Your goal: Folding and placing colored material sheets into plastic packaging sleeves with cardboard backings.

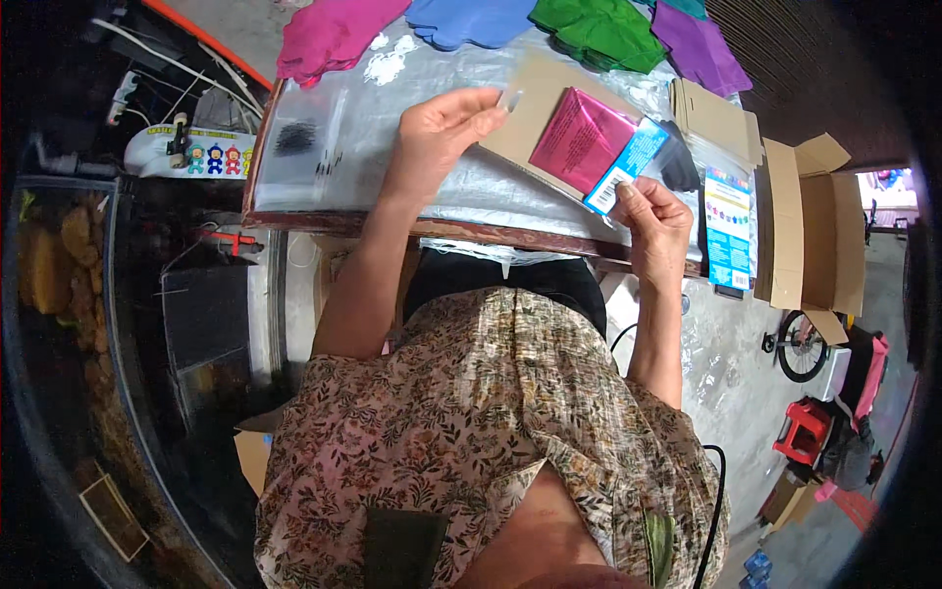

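Observation:
Over the table, a brown cardboard piece [533, 118] carries a folded dark-pink packet [579, 139] with a blue printed label card [643, 149] at its lower right. My left hand [446, 133] pinches the upper left edge of the cardboard, where something clear and shiny shows at the fingertips. With thumb and fingers closed, my right hand [650, 211] grips the lower corner of the blue label card. Whether a clear bag wraps the whole piece, I cannot tell. Both hands hold it tilted above the table's near edge.
Folded stacks in pink [339, 37], blue [469, 22], green [597, 34] and purple [699, 49] lie along the table's far side. Blue header cards [728, 231] and brown cardboard pieces [714, 118] sit at right, beside an open carton [819, 226]. Small black pieces [294, 137] lie left.

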### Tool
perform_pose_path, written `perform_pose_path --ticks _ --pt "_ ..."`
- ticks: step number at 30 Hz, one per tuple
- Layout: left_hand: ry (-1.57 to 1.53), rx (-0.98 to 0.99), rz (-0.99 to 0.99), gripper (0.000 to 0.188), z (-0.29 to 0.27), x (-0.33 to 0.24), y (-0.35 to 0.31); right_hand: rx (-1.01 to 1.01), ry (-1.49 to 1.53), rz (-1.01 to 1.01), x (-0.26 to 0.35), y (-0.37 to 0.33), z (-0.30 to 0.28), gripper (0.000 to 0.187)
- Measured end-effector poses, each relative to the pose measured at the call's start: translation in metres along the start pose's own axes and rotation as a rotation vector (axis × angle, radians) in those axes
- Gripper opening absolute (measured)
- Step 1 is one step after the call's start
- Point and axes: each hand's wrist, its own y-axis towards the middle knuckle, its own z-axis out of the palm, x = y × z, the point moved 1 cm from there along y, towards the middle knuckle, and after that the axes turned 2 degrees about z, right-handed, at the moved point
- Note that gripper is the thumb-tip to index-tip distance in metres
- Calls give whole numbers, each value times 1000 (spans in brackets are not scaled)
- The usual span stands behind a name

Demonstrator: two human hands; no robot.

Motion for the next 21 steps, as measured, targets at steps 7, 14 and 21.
perform_pose_path --ticks 7,14,21 --pt "65 337 58 66 -7 -20 7 27 -65 3 3 0 -9 12" --pt "15 403 70 72 -5 -13 3 4 92 54 2 -1 -9 11" --pt "-15 403 85 76 -3 -9 4 13 136 55 -6 8 -19 9"
